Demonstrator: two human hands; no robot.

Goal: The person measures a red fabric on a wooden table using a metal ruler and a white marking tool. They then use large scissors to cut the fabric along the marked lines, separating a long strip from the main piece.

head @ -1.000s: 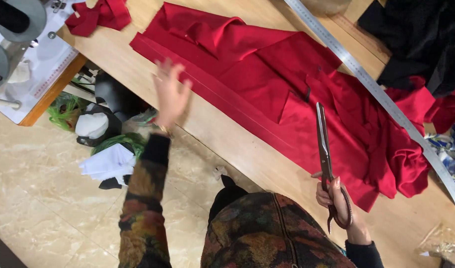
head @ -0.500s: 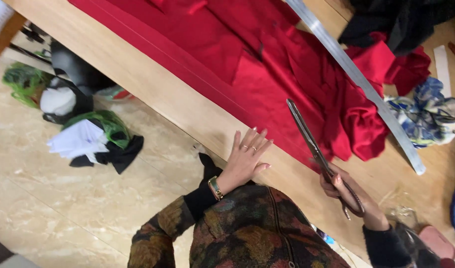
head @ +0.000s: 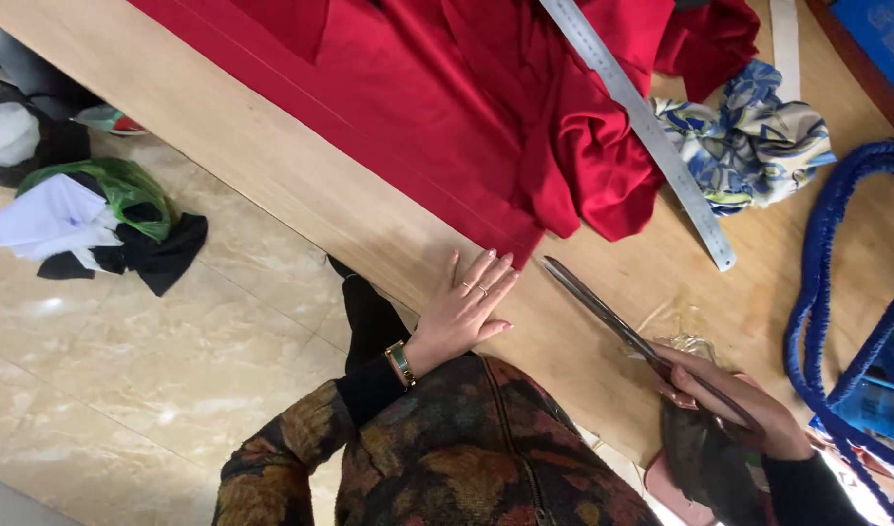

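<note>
A: Scissors (head: 622,326) are now low over the bare wood, their long blades shut and pointing toward the corner of the red fabric (head: 447,107). One second ago they stood up along the cloth edge; now they lie nearly flat, and the tip is just beside the hem, not touching it.

B: And the right hand (head: 734,399)?

A: It is closed around the handles, fingers through the loops, at the near edge of the worktop (head: 271,185). It has come down and toward the body.

B: The left hand (head: 461,312) was out on the cloth before, yes?

A: Yes, far out, fingers spread over the fabric. Now it is drawn back and rests flat on the wood, fingers together, tips near the fabric corner but apart from it. It holds nothing.

B: So the cloth is free at this moment?

A: I judge so. No hand presses it, and the blades are not in it. The view has also shifted along the worktop, so the end of the metal ruler (head: 651,131) and a crumpled blue patterned cloth (head: 749,131) are now in sight, with a blue rope handle (head: 836,253) at the right.

B: Meaning?

A: It looks like a pause between cuts, at the end of the fabric.
</note>
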